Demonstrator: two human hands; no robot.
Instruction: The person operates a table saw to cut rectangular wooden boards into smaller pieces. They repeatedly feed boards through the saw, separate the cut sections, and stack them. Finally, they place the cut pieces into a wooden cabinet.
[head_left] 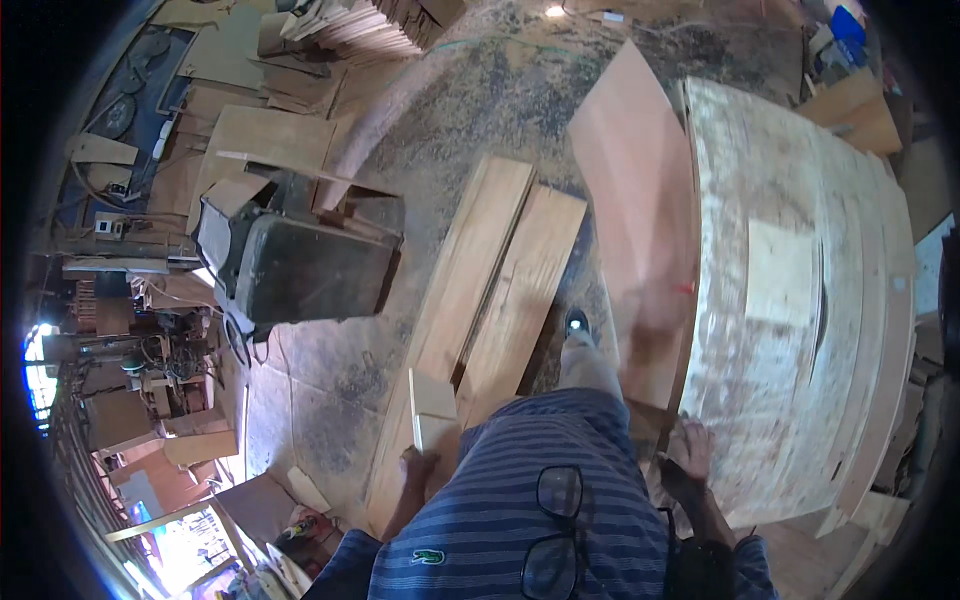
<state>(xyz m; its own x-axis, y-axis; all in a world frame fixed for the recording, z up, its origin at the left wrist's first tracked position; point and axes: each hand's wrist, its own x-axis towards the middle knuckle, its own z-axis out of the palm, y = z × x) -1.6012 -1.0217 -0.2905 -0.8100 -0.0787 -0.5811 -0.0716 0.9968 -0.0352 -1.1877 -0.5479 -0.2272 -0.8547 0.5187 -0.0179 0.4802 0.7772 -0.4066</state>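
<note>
Left hand [417, 468] grips the lower end of a small pale rectangular wood offcut [432, 408], fingers closed around it, the piece standing roughly upright at the person's left hip, just above 2 long light-brown planks [490, 300] lying side by side on the sawdust-covered concrete floor [330, 370]. Right hand [690, 448] rests on the near edge of a large stack of pale plywood sheets [790, 300] on the person's right, fingers spread flat and open on the top sheet, gripping nothing. A thin reddish-brown board [640, 210] leans tilted against the left side of the stack, between it and the planks. A small pale square panel [780, 272] lies on top of the stack, well apart from the right hand. Person wears a blue striped shirt [520, 500] with black-framed glasses [555, 530] hanging at the chest; 1 shoe [577, 323] shows near the planks' near end. A dark green-grey woodworking machine [300, 265] stands on the floor to the left, well apart from the hands. Stacked timber boards [370, 25] sit at the top, far off.
</note>
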